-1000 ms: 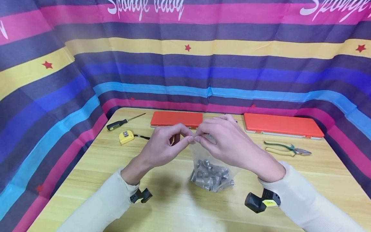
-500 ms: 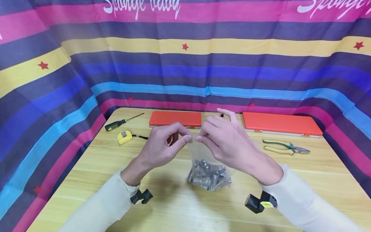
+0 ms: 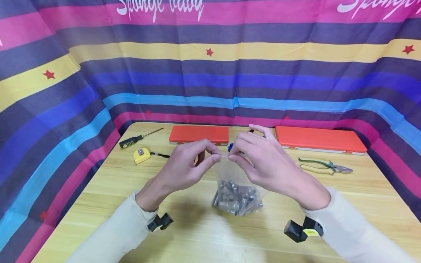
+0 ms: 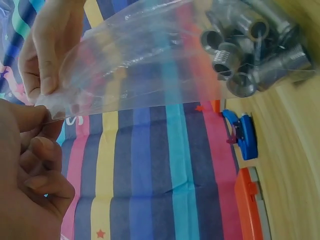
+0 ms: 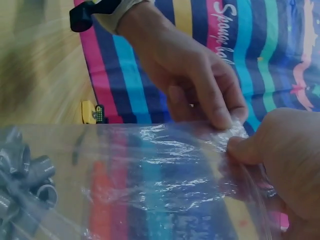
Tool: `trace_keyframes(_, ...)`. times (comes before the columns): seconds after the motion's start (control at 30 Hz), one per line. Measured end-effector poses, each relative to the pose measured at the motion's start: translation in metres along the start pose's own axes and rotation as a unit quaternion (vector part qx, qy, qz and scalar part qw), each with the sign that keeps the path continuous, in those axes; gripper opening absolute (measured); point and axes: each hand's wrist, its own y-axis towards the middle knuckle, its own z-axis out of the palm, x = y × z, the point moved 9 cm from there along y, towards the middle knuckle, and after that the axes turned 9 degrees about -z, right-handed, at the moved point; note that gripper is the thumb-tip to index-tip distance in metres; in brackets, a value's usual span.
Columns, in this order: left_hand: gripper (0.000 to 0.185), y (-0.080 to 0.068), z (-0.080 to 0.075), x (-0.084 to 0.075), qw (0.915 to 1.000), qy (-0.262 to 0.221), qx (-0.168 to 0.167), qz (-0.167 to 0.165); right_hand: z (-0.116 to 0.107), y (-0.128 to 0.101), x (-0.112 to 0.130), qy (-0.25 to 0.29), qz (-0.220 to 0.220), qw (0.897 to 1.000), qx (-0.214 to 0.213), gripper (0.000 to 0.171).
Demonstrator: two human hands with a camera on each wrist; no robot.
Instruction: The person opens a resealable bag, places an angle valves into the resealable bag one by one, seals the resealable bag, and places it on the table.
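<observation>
A clear plastic bag hangs between both hands, its lower part at the tabletop. Hollow grey metal cylinders, several of them, fill the bottom of the bag; in the left wrist view one metal piece looks threaded. My left hand pinches the top edge of the bag between thumb and index finger. Close beside it, my right hand pinches the same edge, with one finger raised. In the right wrist view, the crumpled bag edge lies between the two thumbs.
At the back stand a smaller red case and a longer red case. A screwdriver and yellow tape measure lie left; pliers lie right. A blue object sits behind the bag. A striped curtain surrounds the table.
My right hand has shifted slightly right along the bag's edge, widening the gap between the fingertips. One right finger has lifted. The blue object now shows beside the right hand.
</observation>
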Motion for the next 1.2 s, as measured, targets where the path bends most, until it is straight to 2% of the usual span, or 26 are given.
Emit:
trace_keyframes(0.13,0.006,0.0,0.0,-0.001,1.0,0.004,-0.004,0.004,0.001,-0.001,0.001,0.0,-0.011,1.0,-0.009,0.016)
trace_keyframes(0.37,0.005,-0.001,-0.001,0.002,1.0,0.0,-0.007,0.005,0.0,-0.004,-0.008,0.01,0.022,1.0,0.01,0.012)
trace_keyframes(0.53,0.005,0.0,-0.003,0.001,0.9998,0.0,-0.013,0.012,-0.002,-0.005,-0.004,0.006,-0.002,1.0,-0.001,0.019)
trace_keyframes(0.7,0.007,0.0,0.0,-0.002,0.9995,0.001,-0.013,0.028,0.001,-0.002,-0.004,0.019,-0.001,1.0,0.004,0.014)
trace_keyframes(0.83,0.006,0.002,0.002,-0.006,0.9991,0.001,-0.008,0.043,0.004,0.004,0.003,0.015,-0.029,0.999,0.007,0.014)
trace_keyframes(1.0,0.004,-0.001,0.001,-0.004,0.999,-0.007,-0.019,0.039,0.004,0.005,0.006,0.002,-0.041,0.999,0.001,0.017)
trace_keyframes(1.2,0.008,-0.006,-0.005,0.002,0.999,-0.026,-0.033,0.018,-0.002,-0.005,-0.003,0.005,-0.017,1.0,0.023,0.017)
